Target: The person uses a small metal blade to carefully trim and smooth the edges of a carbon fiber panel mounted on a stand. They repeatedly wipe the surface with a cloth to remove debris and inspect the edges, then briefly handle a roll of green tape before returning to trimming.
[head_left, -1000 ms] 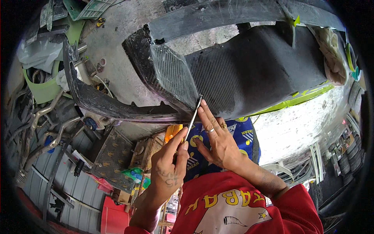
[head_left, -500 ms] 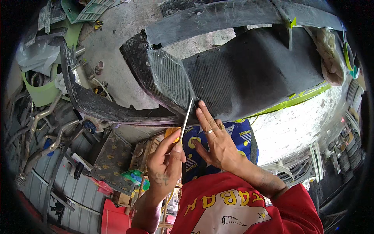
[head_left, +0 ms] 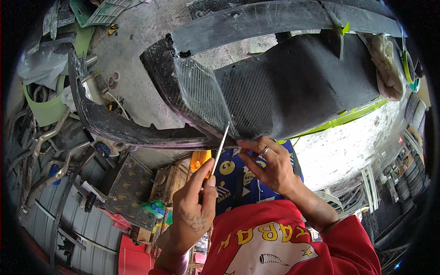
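We are holding a slim tool (head_left: 220,147) in the left hand (head_left: 195,199), at the lower middle of the frame. That hand is closing its fingers and thumb round the tool's lower end, while the bright shaft is slanting up and slightly right. The tip is lying at the seam near the lower left of a black panel (head_left: 302,78); we are not managing to tell whether it is touching.

The right hand (head_left: 274,167), just right of centre, is curling its fingers partway, with thumb and forefinger coming close together by the panel's lower edge. Whether it is gripping anything, we are unable to tell.

The panel is filling the upper middle and upper right of the frame, its woven pattern showing toward the left. A curved black frame (head_left: 137,134) is stretching from its lower left corner toward the left. Green film (head_left: 341,120) is running along the lower right edge, and a pale cloth (head_left: 387,64) is hanging at the right end. Below the hands, we are wearing a red shirt (head_left: 343,250).
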`<state>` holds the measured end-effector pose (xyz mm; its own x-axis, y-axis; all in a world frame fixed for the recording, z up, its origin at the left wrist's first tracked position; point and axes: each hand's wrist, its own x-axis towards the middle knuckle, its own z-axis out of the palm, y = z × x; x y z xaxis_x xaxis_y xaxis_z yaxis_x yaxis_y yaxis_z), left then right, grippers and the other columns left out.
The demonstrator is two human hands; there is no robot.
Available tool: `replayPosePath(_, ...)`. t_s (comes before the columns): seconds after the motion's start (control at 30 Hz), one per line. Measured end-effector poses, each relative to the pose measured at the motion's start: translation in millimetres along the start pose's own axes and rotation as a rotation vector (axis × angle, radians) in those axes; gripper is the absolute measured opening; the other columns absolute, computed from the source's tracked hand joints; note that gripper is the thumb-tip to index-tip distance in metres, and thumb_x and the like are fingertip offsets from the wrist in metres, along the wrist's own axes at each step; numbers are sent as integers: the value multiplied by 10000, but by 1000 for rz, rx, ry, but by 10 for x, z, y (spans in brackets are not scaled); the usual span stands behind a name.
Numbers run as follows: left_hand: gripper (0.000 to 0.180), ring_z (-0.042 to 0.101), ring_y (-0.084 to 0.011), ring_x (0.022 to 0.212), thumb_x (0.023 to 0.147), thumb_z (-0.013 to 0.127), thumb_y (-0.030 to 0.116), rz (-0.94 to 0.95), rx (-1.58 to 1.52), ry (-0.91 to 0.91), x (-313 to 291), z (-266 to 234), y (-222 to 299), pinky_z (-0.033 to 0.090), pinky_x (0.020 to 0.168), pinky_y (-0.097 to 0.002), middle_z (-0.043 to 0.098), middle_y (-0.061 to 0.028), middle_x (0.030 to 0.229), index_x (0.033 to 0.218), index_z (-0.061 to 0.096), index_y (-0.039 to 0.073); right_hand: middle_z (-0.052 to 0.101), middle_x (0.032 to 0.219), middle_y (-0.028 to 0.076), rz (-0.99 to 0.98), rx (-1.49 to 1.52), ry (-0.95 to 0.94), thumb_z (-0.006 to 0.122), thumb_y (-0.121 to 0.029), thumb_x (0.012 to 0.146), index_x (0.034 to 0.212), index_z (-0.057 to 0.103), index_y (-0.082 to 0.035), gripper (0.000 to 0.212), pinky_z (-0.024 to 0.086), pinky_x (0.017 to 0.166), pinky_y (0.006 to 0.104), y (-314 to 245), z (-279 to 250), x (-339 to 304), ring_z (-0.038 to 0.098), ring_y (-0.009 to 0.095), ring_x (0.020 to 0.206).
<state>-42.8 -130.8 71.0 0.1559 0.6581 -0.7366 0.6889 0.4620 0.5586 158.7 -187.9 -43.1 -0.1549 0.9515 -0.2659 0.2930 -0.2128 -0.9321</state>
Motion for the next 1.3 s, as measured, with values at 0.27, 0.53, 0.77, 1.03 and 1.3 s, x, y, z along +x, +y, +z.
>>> replayPosePath(0.27, 354, 747, -370, 1040, 1034, 592, 49, -33, 69, -35, 95, 48, 104, 594, 862, -398, 711, -270, 1204, 1376, 597, -44, 558, 1333, 214, 8, -47, -63, 758, -86, 891, 1539, 456, -16, 718, 549, 908, 441, -105, 93, 142, 622, 371, 1129)
replayPosePath(0.53, 354, 735, -371, 1092, 1032, 579, 24, 17, 109, 1, 122, 72, 145, 587, 908, -404, 701, -272, 1246, 1375, 590, -63, 421, 1582, 221, 8, -114, -70, 792, -76, 845, 1593, 378, -4, 858, 486, 1010, 446, -122, 170, 95, 574, 400, 1239)
replayPosePath(0.77, 364, 727, -382, 1115, 1023, 576, 4, -30, 107, -21, 132, 45, 204, 581, 925, -405, 696, -276, 1255, 1382, 589, -60, 410, 1597, 224, 21, -90, -90, 797, -86, 829, 1597, 367, 0, 884, 476, 989, 444, -98, 169, 57, 569, 402, 1238)
replayPosePath(1.03, 351, 703, -168, 927, 1029, 587, 42, -3, 80, 67, 98, 105, 95, 550, 814, -314, 749, -178, 1128, 1373, 646, -4, 405, 1604, 226, -7, -106, -101, 804, -95, 824, 1602, 355, 2, 904, 463, 993, 441, -111, 161, 59, 568, 392, 1238)
replayPosePath(1.3, 354, 719, -327, 1074, 1030, 576, 27, 0, 132, -10, 155, 32, 185, 563, 915, -384, 716, -246, 1224, 1375, 615, -39, 398, 1607, 232, -9, -101, -91, 802, -100, 829, 1603, 352, 2, 901, 467, 976, 435, -103, 162, 62, 569, 385, 1223)
